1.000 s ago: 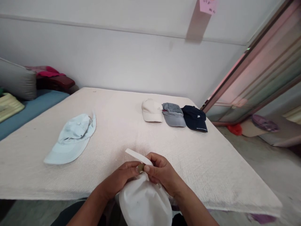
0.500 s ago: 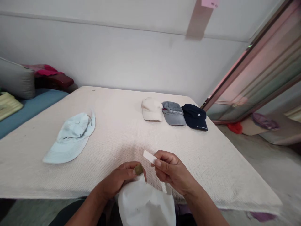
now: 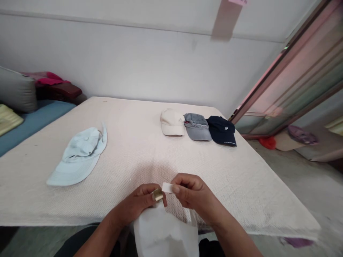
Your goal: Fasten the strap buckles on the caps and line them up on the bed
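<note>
On the head camera I am watching the person's 2 bare hands working just above the near edge of a bed-like surface under a cream woven cover (image 3: 134, 117). The left hand (image 3: 136, 201) is clamping a small brass-coloured buckle (image 3: 157, 195) between curled fingers, and the metal is partly hidden behind them. The right hand (image 3: 194, 191) is pinching the short end of a white strap (image 3: 167, 187) between thumb and fingers. The 2 hands are close together but not touching, and the strap tip is sitting just beside the buckle. I cannot make out whether the strap is passing through it. Below them, a white cap (image 3: 164, 232) is hanging from the strap, with its lower part cut off by the bottom of the frame.

Farther out, a crumpled light blue cap (image 3: 79, 157) is lying to the left on the cover. A cream cap (image 3: 172, 122), a grey cap (image 3: 197, 126) and a navy cap (image 3: 221, 130) are sitting side by side near the far edge, touching. Beyond the left edge of the cover, a grey cushion (image 3: 16, 91) and a pink cloth (image 3: 46, 79) are resting on a blue mat (image 3: 34, 117). A glass door (image 3: 289, 78) is standing at the right, partly reflecting the room.
</note>
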A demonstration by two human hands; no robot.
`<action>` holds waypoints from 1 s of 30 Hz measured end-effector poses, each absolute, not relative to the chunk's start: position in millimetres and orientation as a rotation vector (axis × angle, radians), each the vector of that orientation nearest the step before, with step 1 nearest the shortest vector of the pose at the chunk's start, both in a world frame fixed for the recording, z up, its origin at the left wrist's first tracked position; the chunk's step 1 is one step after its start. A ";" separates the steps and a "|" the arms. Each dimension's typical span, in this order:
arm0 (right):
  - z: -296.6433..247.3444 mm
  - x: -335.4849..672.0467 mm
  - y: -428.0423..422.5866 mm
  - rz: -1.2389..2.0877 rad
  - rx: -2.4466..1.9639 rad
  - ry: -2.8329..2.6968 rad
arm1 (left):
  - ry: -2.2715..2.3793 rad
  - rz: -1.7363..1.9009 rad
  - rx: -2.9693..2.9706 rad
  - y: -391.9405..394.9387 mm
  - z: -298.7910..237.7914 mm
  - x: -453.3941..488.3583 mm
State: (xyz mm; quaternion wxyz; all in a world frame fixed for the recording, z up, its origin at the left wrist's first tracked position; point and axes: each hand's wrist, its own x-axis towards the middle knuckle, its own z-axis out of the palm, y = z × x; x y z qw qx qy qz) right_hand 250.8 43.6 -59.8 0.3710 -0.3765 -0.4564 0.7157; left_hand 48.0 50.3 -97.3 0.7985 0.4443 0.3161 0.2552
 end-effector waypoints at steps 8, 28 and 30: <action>-61.4 240.6 42.6 1.812 -1.109 -1.106 | 0.748 0.526 0.964 50.0 -96.6 43.9; -62.4 240.1 42.1 2.041 -1.048 -1.135 | 0.746 0.432 1.061 52.4 -94.2 41.9; -64.4 241.0 42.1 2.092 -1.037 -1.084 | 0.756 0.407 1.071 52.4 -93.0 42.0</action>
